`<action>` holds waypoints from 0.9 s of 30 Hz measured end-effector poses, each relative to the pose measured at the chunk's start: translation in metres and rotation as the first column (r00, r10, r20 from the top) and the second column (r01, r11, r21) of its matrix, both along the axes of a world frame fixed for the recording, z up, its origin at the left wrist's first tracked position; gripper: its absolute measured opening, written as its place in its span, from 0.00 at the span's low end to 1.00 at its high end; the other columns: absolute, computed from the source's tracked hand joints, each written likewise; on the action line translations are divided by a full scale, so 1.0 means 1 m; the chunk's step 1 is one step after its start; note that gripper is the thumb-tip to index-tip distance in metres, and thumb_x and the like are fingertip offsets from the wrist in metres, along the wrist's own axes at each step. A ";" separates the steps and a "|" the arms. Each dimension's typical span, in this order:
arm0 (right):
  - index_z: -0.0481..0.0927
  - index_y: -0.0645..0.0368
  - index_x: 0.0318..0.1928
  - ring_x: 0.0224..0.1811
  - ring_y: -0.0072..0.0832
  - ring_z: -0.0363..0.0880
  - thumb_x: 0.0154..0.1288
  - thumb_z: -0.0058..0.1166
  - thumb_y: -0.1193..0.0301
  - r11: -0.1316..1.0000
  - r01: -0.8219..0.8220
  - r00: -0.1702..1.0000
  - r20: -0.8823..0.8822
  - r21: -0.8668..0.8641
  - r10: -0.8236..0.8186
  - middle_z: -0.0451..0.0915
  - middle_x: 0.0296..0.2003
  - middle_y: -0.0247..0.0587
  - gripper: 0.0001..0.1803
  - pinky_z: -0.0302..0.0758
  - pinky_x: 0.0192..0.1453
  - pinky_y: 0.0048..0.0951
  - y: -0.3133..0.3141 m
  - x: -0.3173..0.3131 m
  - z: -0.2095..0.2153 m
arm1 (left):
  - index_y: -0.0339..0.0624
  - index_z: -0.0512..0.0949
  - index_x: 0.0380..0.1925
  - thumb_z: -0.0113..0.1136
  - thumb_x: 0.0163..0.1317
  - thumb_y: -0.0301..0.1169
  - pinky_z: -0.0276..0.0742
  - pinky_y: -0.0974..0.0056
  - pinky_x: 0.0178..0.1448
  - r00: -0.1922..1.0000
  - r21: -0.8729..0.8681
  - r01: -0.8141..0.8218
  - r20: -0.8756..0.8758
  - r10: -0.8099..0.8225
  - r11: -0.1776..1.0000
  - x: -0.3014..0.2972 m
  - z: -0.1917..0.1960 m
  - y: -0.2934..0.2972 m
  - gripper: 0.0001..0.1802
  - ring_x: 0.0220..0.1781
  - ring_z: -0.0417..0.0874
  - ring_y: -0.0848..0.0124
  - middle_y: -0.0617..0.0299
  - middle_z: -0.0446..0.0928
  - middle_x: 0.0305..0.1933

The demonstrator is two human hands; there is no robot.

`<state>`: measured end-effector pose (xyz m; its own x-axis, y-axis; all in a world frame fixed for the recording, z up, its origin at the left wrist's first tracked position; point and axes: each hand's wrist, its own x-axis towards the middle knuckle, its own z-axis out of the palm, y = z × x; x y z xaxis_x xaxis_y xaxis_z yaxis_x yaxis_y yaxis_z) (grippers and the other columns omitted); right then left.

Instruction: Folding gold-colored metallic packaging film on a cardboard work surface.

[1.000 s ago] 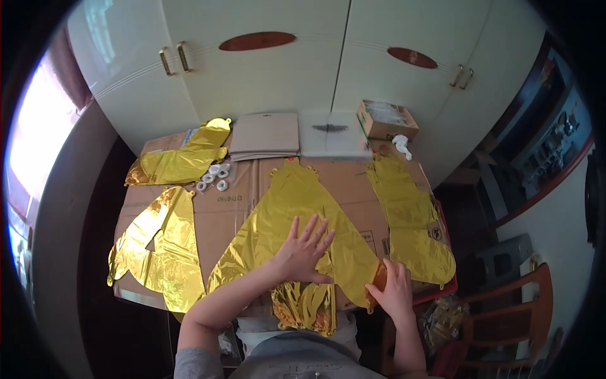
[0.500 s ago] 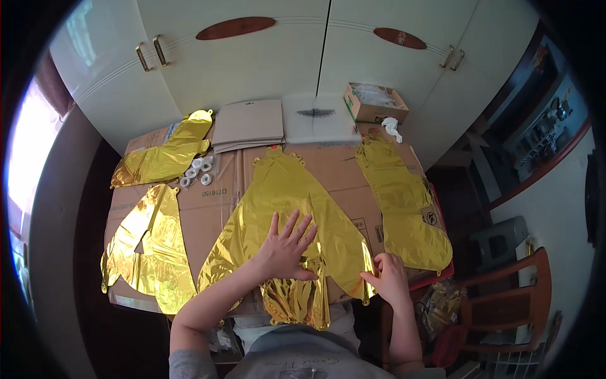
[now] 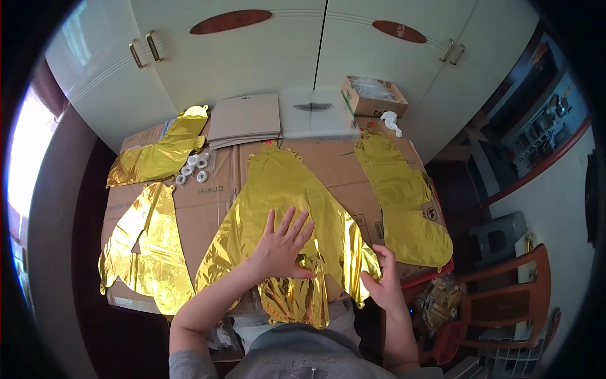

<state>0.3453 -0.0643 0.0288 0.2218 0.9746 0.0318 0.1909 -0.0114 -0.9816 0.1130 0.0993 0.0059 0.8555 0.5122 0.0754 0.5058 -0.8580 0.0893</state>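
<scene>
Foil [image 3: 284, 189] under my left hand [image 3: 283, 247], spread flat; right hand [image 3: 383, 282] pinches its edge. I judge smoothing underway; next needs even pressing outward.

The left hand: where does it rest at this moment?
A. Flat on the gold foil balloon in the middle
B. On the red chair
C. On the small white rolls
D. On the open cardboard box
A: the left hand lies with fingers spread on the middle gold foil balloon, while the right hand holds its right edge.
</scene>
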 end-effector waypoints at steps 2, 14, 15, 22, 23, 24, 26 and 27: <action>0.58 0.63 0.65 0.57 0.29 0.73 0.62 0.53 0.85 1.000 0.025 0.999 0.019 0.001 -0.025 0.73 0.56 0.51 0.32 0.69 0.61 0.29 0.000 -0.004 -0.003 | 0.38 0.56 0.72 0.52 0.45 0.79 0.39 0.27 0.73 1.000 -0.006 0.002 0.001 -0.002 1.000 -0.001 0.000 0.000 0.66 0.78 0.49 0.41 0.43 0.53 0.77; 0.63 0.64 0.62 0.50 0.25 0.78 0.63 0.54 0.85 0.993 0.101 0.994 -0.048 0.069 -0.098 0.75 0.51 0.47 0.27 0.75 0.52 0.25 0.000 -0.014 0.002 | 0.39 0.56 0.72 0.49 0.46 0.79 0.38 0.26 0.73 1.000 0.004 0.002 -0.017 -0.002 1.000 -0.006 -0.001 0.001 0.65 0.79 0.49 0.43 0.45 0.54 0.77; 0.64 0.64 0.62 0.48 0.25 0.79 0.64 0.55 0.84 0.990 0.115 0.990 -0.091 0.078 -0.108 0.76 0.49 0.46 0.27 0.77 0.50 0.25 0.000 -0.018 0.004 | 0.39 0.57 0.72 0.50 0.46 0.79 0.39 0.27 0.74 1.000 0.000 0.003 -0.013 -0.003 1.000 -0.006 0.001 0.001 0.65 0.78 0.49 0.42 0.44 0.54 0.77; 0.68 0.66 0.58 0.43 0.21 0.79 0.63 0.58 0.82 0.991 0.087 0.996 -0.028 0.105 -0.084 0.77 0.46 0.43 0.24 0.78 0.46 0.23 0.007 -0.033 0.005 | 0.38 0.57 0.72 0.53 0.45 0.78 0.40 0.28 0.74 1.000 -0.001 0.003 0.006 -0.003 1.000 -0.011 0.004 0.001 0.64 0.78 0.51 0.42 0.44 0.54 0.76; 0.68 0.66 0.58 0.42 0.21 0.79 0.63 0.58 0.82 0.991 0.091 0.996 -0.014 0.096 -0.090 0.78 0.45 0.43 0.23 0.78 0.46 0.23 0.007 -0.033 0.004 | 0.38 0.58 0.72 0.53 0.45 0.77 0.40 0.28 0.74 1.000 -0.003 0.002 0.012 -0.002 1.000 -0.012 0.004 0.001 0.64 0.78 0.51 0.42 0.44 0.54 0.76; 0.69 0.66 0.57 0.42 0.21 0.80 0.63 0.59 0.81 0.992 0.095 0.995 0.002 0.087 -0.096 0.78 0.44 0.42 0.23 0.78 0.45 0.23 0.007 -0.033 0.002 | 0.38 0.58 0.71 0.53 0.45 0.77 0.40 0.28 0.74 1.000 -0.005 0.002 0.019 -0.002 1.000 -0.012 0.003 0.001 0.64 0.78 0.51 0.42 0.44 0.54 0.76; 0.71 0.66 0.55 0.40 0.21 0.80 0.62 0.60 0.80 0.991 0.106 0.994 0.027 0.083 -0.108 0.79 0.42 0.42 0.21 0.77 0.44 0.23 0.006 -0.035 0.001 | 0.38 0.58 0.71 0.54 0.45 0.77 0.40 0.28 0.73 1.000 -0.007 0.001 0.025 -0.001 1.000 -0.012 0.002 0.001 0.64 0.78 0.51 0.42 0.44 0.55 0.76; 0.72 0.65 0.53 0.39 0.21 0.80 0.62 0.61 0.79 0.990 0.113 0.992 0.037 0.087 -0.117 0.79 0.40 0.41 0.20 0.77 0.43 0.24 0.007 -0.038 0.002 | 0.38 0.58 0.71 0.54 0.45 0.77 0.40 0.28 0.73 1.000 -0.008 0.002 0.026 -0.001 1.000 -0.012 0.002 0.002 0.64 0.78 0.51 0.42 0.44 0.55 0.76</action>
